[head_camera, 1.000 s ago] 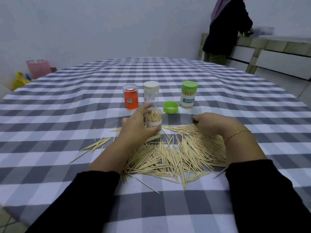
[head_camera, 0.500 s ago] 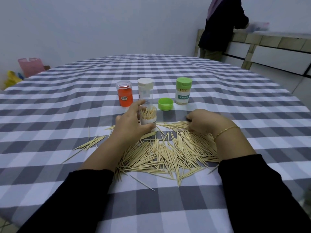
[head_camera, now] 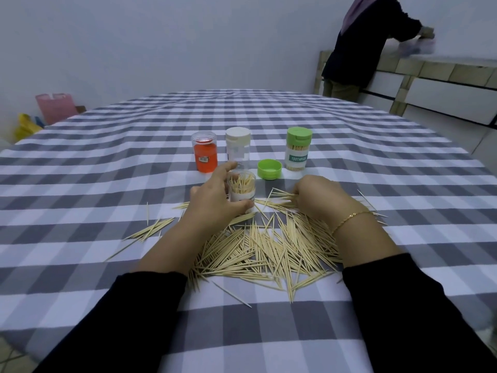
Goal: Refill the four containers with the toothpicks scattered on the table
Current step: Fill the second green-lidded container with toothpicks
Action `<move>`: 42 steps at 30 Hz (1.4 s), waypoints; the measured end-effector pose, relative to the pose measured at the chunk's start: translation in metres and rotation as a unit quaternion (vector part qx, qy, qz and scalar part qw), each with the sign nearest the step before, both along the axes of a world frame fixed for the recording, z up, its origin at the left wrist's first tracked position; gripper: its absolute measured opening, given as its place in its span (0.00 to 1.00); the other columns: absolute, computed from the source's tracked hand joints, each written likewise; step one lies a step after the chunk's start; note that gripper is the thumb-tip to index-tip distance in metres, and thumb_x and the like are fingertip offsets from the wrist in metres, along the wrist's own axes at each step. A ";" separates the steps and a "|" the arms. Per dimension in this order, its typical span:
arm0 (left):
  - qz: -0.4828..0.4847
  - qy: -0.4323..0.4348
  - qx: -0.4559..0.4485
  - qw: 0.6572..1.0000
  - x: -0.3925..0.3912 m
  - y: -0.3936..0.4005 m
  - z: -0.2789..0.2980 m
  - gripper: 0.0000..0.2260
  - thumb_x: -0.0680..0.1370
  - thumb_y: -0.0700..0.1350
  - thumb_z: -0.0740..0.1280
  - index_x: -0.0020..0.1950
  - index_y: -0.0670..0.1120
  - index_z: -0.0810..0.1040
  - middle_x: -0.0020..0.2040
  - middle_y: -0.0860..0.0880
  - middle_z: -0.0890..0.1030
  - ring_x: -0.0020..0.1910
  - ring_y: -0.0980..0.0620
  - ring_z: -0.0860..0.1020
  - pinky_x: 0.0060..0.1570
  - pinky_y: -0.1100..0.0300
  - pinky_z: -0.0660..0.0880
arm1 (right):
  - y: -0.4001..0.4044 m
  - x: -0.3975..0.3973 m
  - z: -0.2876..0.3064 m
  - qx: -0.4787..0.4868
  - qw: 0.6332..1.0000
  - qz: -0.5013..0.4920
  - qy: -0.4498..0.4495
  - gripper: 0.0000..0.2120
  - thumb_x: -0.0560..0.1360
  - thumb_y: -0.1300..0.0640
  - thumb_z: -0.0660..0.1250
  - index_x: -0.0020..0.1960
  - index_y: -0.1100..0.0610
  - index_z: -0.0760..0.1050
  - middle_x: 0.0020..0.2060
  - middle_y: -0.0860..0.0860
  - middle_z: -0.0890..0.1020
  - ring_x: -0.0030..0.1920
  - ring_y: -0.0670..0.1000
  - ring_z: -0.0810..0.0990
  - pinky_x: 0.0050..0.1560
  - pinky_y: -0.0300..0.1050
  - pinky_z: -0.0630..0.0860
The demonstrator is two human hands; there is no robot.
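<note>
My left hand [head_camera: 212, 201] grips an open clear container [head_camera: 242, 189] that stands upright on the table and is partly filled with toothpicks. My right hand [head_camera: 317, 196] is curled over the far edge of the scattered toothpick pile [head_camera: 263, 249], pinching several toothpicks. Behind stand an orange container [head_camera: 205, 154], a white-capped container [head_camera: 238, 146] and a green-capped container [head_camera: 297, 149] labelled TOOTHPICK, all closed. A loose green cap [head_camera: 269, 169] lies between them and the open container.
The table wears a grey and white checked cloth [head_camera: 107, 184]. A few stray toothpicks [head_camera: 150, 230] lie left of the pile. A person [head_camera: 363, 44] stands at a counter at the back right. Pink and yellow bags [head_camera: 51, 111] sit at the back left.
My right hand has closed tighter on toothpicks at the pile's far edge. My left hand keeps its hold on the open container. The view shifted slightly.
</note>
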State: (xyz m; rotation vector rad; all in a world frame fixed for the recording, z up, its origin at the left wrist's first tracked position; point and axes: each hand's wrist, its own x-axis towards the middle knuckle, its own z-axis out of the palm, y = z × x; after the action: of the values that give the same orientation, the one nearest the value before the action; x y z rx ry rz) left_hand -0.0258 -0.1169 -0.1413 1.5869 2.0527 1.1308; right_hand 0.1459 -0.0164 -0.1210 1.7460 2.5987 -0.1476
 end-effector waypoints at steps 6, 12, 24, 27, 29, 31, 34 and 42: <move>-0.001 -0.001 0.002 1.000 0.000 -0.001 0.000 0.37 0.70 0.49 0.77 0.74 0.57 0.62 0.67 0.53 0.75 0.65 0.50 0.73 0.67 0.47 0.68 | -0.011 0.002 0.011 0.013 0.990 0.032 0.140 0.09 0.79 0.59 0.59 0.54 0.56 0.77 0.48 0.55 0.79 0.49 0.57 0.77 0.46 0.46 0.72; -0.005 0.003 0.004 1.000 0.001 0.000 0.001 0.38 0.70 0.50 0.77 0.74 0.57 0.61 0.68 0.53 0.74 0.64 0.53 0.73 0.65 0.55 0.67 | -0.016 -0.004 0.013 -0.073 0.872 0.014 0.485 0.06 0.79 0.60 0.62 0.48 0.56 0.77 0.42 0.52 0.82 0.45 0.51 0.79 0.51 0.46 0.75; 0.001 -0.004 0.013 1.000 0.002 0.003 -0.003 0.40 0.66 0.53 0.79 0.72 0.60 0.63 0.63 0.56 0.77 0.59 0.53 0.76 0.64 0.47 0.70 | -0.030 -0.038 0.007 -0.154 0.641 0.044 0.750 0.07 0.78 0.61 0.63 0.46 0.54 0.78 0.39 0.50 0.84 0.52 0.53 0.81 0.62 0.52 0.74; 0.003 -0.010 0.015 1.000 0.003 0.002 -0.003 0.40 0.66 0.53 0.79 0.73 0.60 0.63 0.64 0.56 0.77 0.58 0.55 0.77 0.64 0.47 0.70 | -0.032 -0.042 0.007 -0.131 0.637 0.061 0.757 0.07 0.78 0.61 0.64 0.45 0.52 0.78 0.41 0.49 0.84 0.53 0.51 0.80 0.61 0.49 0.73; 0.003 -0.011 0.017 1.000 0.003 0.002 -0.003 0.40 0.66 0.53 0.79 0.73 0.60 0.63 0.63 0.56 0.78 0.58 0.55 0.77 0.64 0.47 0.70 | -0.034 -0.044 0.006 -0.140 0.643 0.067 0.750 0.06 0.78 0.61 0.63 0.46 0.53 0.78 0.41 0.49 0.84 0.50 0.48 0.80 0.60 0.47 0.74; -0.001 -0.013 0.021 1.000 0.003 0.002 -0.003 0.39 0.65 0.54 0.79 0.71 0.62 0.63 0.61 0.57 0.78 0.57 0.56 0.77 0.64 0.47 0.71 | -0.035 -0.046 0.006 -0.169 0.655 0.074 0.733 0.05 0.78 0.61 0.64 0.48 0.55 0.78 0.42 0.50 0.84 0.50 0.49 0.80 0.59 0.52 0.76; -0.009 -0.013 0.028 0.999 0.002 0.001 -0.002 0.36 0.65 0.53 0.79 0.67 0.66 0.65 0.57 0.60 0.78 0.55 0.57 0.78 0.62 0.46 0.72 | -0.038 -0.045 0.004 -0.227 0.667 0.093 0.704 0.05 0.77 0.62 0.64 0.48 0.56 0.78 0.46 0.55 0.83 0.50 0.52 0.82 0.53 0.52 0.80; -0.004 -0.012 0.024 1.000 0.001 0.002 -0.003 0.39 0.66 0.53 0.79 0.72 0.60 0.63 0.61 0.56 0.78 0.58 0.54 0.77 0.63 0.47 0.71 | -0.039 -0.045 -0.003 -0.252 0.690 0.097 0.672 0.07 0.75 0.63 0.66 0.51 0.58 0.81 0.52 0.52 0.83 0.49 0.50 0.83 0.48 0.44 0.81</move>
State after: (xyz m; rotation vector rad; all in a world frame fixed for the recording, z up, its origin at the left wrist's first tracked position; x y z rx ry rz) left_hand -0.0250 -0.1153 -0.1447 1.5939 2.0174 1.1999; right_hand 0.1011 -0.0558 -0.1241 1.1855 2.6950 -2.6872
